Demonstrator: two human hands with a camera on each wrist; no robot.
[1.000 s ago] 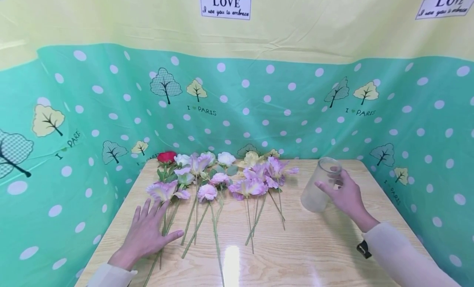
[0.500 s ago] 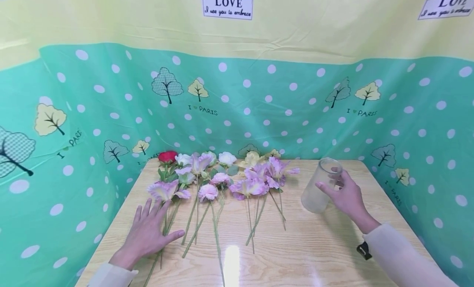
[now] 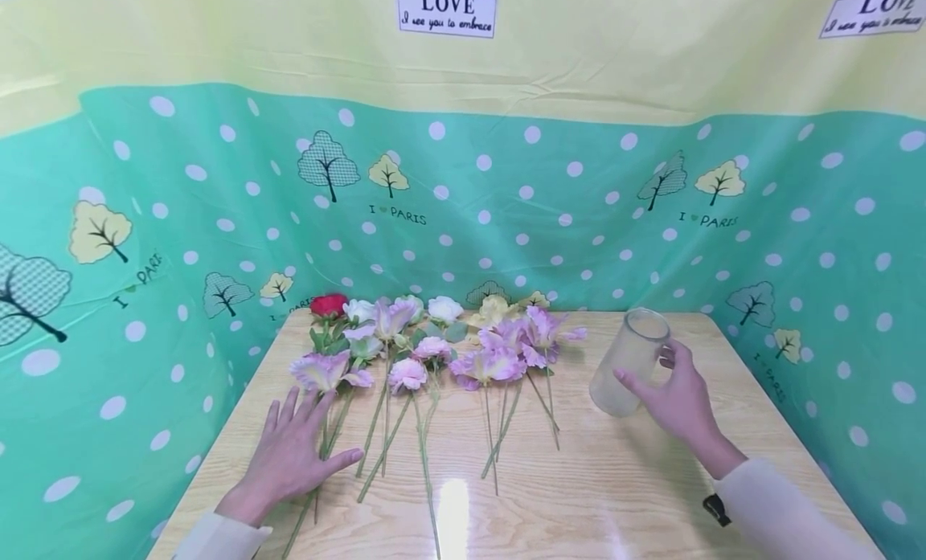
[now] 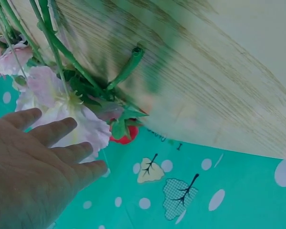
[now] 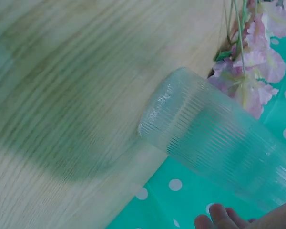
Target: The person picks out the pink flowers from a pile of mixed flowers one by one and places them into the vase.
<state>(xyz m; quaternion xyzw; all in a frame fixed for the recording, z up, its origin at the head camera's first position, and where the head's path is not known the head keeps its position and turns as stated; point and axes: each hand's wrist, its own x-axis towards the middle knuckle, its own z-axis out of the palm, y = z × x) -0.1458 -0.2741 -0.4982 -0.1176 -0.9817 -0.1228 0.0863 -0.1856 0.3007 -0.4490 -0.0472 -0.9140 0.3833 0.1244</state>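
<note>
Right hand (image 3: 676, 395) has loosened off the frosted vase (image 3: 620, 379) since a half second ago: the fingers I saw wrapped behind the glass are now out past its right side. Vase holds its spot, standing on its base toward the right of the wooden table (image 3: 564, 480). Right hand reads as released, fingers loosely bent, thumb overlapping the vase's front from my head view; I can't tell if the thumb touches. Right wrist view gives me the fingers at the bottom edge, apart from the ribbed glass. Left hand (image 3: 285, 455) unchanged: palm down, fingers spread, thumb out sideways, grasping nothing. Its fingertips come up to the leftmost lilac flower (image 3: 320, 373), overlapping petals in my left wrist view; contact unclear. The stems (image 3: 425, 472) point toward the near edge, some running under the left hand. Behind, I get a red rose (image 3: 329, 305) at far left, a white rose (image 3: 444, 308) and a yellow flower (image 3: 494, 311) at the back, a pink blossom (image 3: 407, 374) mid-row, and more lilac blooms (image 3: 486, 365) between that and the vase. Green dotted cloth (image 3: 506, 247) backs the table.
</note>
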